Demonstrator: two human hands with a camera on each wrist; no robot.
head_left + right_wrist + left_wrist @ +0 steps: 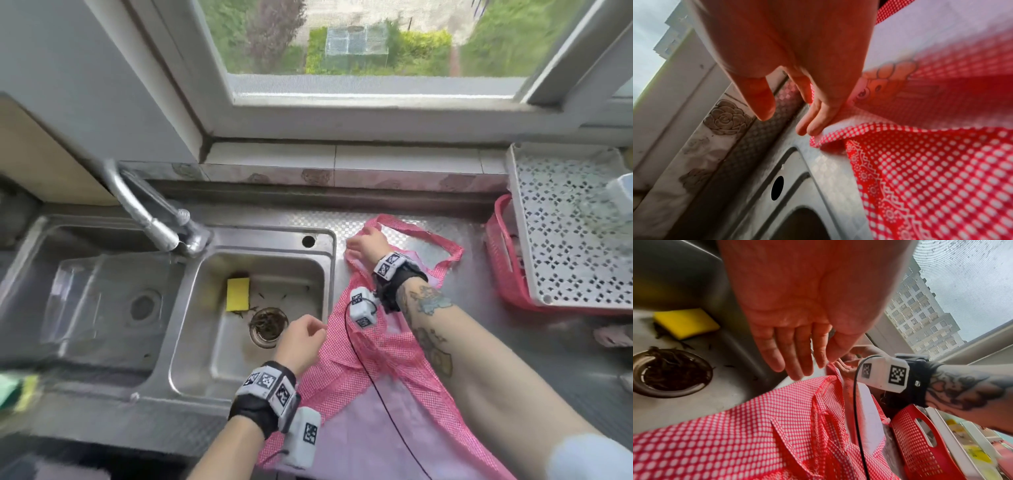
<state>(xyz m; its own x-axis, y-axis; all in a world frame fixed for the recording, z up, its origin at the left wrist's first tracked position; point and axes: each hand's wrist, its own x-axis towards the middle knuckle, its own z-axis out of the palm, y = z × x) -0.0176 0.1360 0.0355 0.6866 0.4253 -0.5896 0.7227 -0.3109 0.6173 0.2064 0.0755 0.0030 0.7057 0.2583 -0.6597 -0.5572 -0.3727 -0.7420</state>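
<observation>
A pink-and-white checked apron [376, 377] lies spread on the steel counter, right of the sink, with its neck loop [442, 240] at the far end. My right hand [356, 245] is at the apron's far left corner. In the right wrist view, the right hand's [786, 123] straight fingers [813, 125] rest on a folded edge of the apron [931, 178], thumb apart. My left hand [308, 334] hovers at the sink's right rim beside the apron's left edge. The left wrist view shows the left hand [809, 363] flat and holding nothing above the apron [735, 434].
The right basin [329, 240] holds a yellow sponge [238, 294] and a drain strainer [268, 325] full of dark scraps. A tap [150, 212] rises between the basins. A clear tub [85, 301] lies in the left basin. A red basket [503, 260] and a white perforated tray [565, 233] stand at the right.
</observation>
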